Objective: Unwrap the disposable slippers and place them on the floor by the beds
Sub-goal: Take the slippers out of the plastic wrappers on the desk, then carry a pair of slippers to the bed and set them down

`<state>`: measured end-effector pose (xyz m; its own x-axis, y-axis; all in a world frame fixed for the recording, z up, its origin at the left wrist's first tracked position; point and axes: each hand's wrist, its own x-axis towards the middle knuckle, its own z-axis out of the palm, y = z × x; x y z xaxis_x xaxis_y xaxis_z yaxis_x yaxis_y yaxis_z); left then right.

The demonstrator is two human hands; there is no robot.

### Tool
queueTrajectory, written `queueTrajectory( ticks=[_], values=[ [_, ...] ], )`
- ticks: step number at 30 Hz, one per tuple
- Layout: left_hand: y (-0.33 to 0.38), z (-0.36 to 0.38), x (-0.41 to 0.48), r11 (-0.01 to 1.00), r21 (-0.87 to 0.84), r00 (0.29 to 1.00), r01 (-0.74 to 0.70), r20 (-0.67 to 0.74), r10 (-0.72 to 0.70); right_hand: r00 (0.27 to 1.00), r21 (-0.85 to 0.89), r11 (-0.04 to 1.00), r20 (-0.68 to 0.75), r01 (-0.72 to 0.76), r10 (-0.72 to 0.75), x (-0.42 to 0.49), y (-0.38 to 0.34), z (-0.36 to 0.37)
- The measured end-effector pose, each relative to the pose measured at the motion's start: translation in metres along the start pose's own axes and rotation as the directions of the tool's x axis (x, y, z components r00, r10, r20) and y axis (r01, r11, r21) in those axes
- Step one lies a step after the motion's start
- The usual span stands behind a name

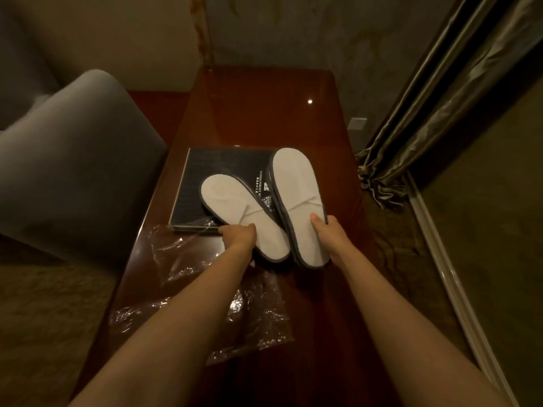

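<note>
Now L hand (238, 235) fingers pinch L slipper (229, 201), R hand (326, 234) pinches R slipper (291, 177), inside table (264, 113) edges.

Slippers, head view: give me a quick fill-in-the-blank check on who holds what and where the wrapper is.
1. The left hand grips the left slipper; the right slipper is gripped by the ____.
2. The clear plastic wrapper lies on the ____.
3. Neither slipper is on the ____ yet.

Missing words: right hand; table; floor.
</note>
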<state>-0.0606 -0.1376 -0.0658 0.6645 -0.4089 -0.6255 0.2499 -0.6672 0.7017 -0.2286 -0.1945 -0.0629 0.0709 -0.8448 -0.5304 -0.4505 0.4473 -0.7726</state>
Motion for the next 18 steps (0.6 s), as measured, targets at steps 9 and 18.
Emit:
queueTrajectory(
  ticks=[9,18],
  values=[
    [0.000,0.009,0.003,0.941,-0.336,0.997,-0.034,0.051,0.054,0.998,0.023,0.999,0.031,0.047,-0.048,0.001,0.006,-0.008],
    [0.016,-0.036,-0.035,0.812,-0.572,0.964,-0.114,0.135,0.230,0.973,0.058,0.975,0.078,0.213,-0.217,-0.018,-0.033,-0.007]
  ],
)
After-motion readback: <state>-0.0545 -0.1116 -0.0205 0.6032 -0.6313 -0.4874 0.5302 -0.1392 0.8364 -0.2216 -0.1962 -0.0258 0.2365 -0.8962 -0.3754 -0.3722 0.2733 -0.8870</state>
